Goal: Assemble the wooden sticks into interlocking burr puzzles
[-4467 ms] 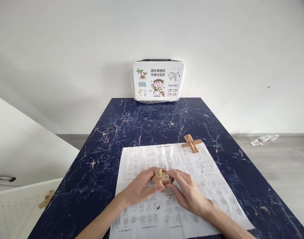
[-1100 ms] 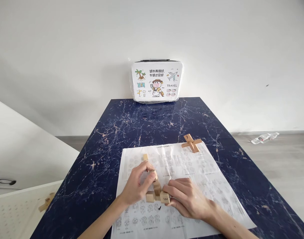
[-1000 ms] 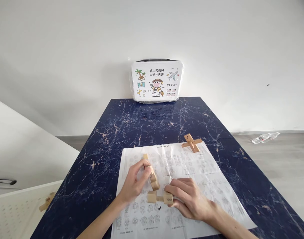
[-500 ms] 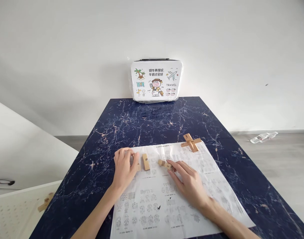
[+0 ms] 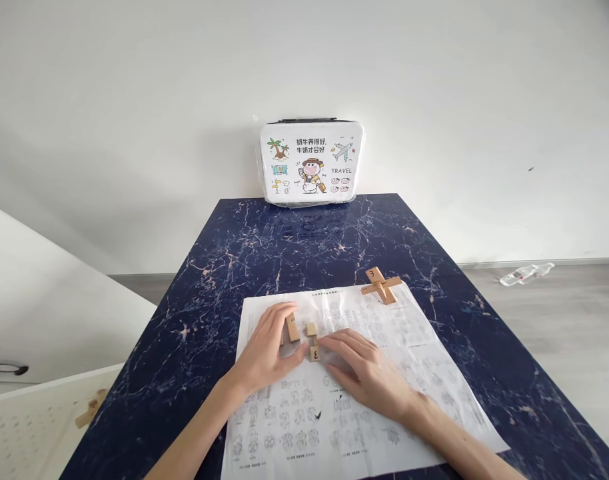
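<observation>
A notched wooden block marked 3 [image 5: 314,353] lies lengthwise on the printed paper sheet [image 5: 354,427], between my two hands. My left hand [image 5: 269,350] arches with thumb and fingers apart around a second notched block [image 5: 293,330]; its thumb tip comes close to the marked block. A third wooden piece [image 5: 282,340] is mostly hidden by my left hand. My right hand [image 5: 367,370] rests on the paper, index fingertip at the right side of the marked block, thumb and fingers apart. Whether the fingertip presses on it, I cannot tell.
Crossed wooden pieces [image 5: 382,287] sit at the sheet's upper right edge. A white illustrated case [image 5: 312,163] stands at the back of the dark blue marbled table [image 5: 304,247]. A white perforated surface with wooden pieces [image 5: 92,407] is at left; a clear bottle [image 5: 527,274] lies on the floor.
The block marked 3 has turned from slanted to lengthwise and shifted left, out of my right hand's pinch. My left hand has moved right, its fingers spreading around the neighbouring block.
</observation>
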A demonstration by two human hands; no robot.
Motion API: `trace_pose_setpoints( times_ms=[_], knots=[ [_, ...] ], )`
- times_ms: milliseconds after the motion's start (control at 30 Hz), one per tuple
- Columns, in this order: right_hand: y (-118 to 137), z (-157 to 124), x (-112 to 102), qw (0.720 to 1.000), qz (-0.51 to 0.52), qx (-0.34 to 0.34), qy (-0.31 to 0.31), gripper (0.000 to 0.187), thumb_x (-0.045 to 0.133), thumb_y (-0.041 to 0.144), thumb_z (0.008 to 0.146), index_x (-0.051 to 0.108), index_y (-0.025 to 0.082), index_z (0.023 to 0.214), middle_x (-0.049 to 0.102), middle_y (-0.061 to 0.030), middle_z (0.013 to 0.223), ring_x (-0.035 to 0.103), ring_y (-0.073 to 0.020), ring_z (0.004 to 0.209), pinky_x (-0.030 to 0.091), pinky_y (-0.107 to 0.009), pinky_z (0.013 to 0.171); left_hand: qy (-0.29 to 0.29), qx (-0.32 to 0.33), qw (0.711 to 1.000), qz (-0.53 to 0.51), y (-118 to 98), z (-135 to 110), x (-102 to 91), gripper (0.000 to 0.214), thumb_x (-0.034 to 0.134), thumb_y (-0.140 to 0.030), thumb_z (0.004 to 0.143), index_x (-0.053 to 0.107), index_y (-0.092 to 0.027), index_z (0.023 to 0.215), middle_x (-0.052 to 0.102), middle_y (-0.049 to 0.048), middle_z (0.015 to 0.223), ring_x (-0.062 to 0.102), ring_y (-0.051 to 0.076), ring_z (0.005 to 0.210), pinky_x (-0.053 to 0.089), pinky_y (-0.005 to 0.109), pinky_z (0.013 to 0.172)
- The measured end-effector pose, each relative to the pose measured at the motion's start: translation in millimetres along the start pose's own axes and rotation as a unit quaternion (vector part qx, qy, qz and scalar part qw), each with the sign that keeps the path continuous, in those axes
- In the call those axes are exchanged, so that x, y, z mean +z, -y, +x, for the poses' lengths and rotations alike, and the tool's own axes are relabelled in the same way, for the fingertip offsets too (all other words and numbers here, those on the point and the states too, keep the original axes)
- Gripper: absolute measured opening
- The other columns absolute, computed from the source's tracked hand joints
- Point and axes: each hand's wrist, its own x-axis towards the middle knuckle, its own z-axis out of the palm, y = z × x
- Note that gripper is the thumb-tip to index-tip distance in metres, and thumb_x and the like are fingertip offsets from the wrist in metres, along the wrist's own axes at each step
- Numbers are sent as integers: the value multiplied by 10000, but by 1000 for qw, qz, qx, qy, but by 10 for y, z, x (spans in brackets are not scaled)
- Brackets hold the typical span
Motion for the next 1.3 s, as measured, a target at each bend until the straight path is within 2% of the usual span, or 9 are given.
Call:
trace_pose_setpoints(
  times_ms=[233,433,533,667,867,933,1033,1133,1300],
  knots=[
    [2,-5,-1,999,0,-11,31,467,538,182,1072,483,223,1534,707,-139,1378,638,-318,1336,590,-552,1066,85,9,996,27,-60,-13,-2,918,875,-491,851,353,-316,1586,492,145,1553,477,421,1447,492,644,1153],
    [-7,-4,-6,999,0,-1,47,491,527,179,1076,461,243,1558,704,-132,1397,620,-321,1365,581,-553,1076,97,6,993,64,-60,-21,56,635,686,-564,1019,422,-361,1559,526,110,1494,513,379,1386,545,576,1094],
    [-2,-4,-10,999,0,6,42,491,533,168,1067,478,249,1548,702,-130,1395,632,-315,1350,593,-535,1066,63,-1,996,70,-24,-28,109,546,649,-535,1047,447,-342,1516,543,113,1436,543,367,1343,561,547,1065],
    [16,4,-15,999,-1,12,37,460,511,153,1071,499,253,1520,704,-127,1373,652,-308,1311,602,-536,1048,-36,-30,993,112,74,-35,180,532,572,-504,1086,395,-308,1548,527,138,1382,546,371,1312,546,554,1053],
    [-43,-19,13,999,26,39,11,419,534,150,1051,545,259,1455,707,-119,1331,638,-307,1307,592,-516,1060,-139,-91,955,244,238,-35,123,424,478,-410,1111,503,-181,1467,508,194,1320,552,390,1197,520,602,990],
    [-83,-30,18,995,57,79,-5,360,545,174,1048,585,274,1392,713,-108,1301,678,-293,1202,617,-481,981,-157,-105,942,278,275,-28,76,412,481,-400,1101,550,-147,1420,511,207,1299,554,401,1176,520,609,973],
    [-127,-25,0,977,127,168,-43,199,553,277,1069,645,276,1245,747,-93,1194,705,-249,927,615,-422,808,-184,-99,926,315,287,-9,25,397,508,-379,1083,585,-106,1360,508,233,1287,539,429,1191,506,642,978],
    [-140,11,-48,941,231,226,-97,192,550,403,1090,652,255,1158,752,-83,1026,695,-246,897,578,-408,812,-209,-61,922,322,226,9,12,363,556,-346,1069,583,-114,1347,489,255,1353,494,456,1274,458,689,1037],
    [-158,80,-148,849,414,266,-191,311,661,527,1037,650,247,1174,689,-41,908,631,-196,767,516,-301,646,-152,30,971,181,27,5,63,199,576,-238,1070,607,-217,1265,532,159,1348,574,333,1217,525,544,1028]
  ],
)
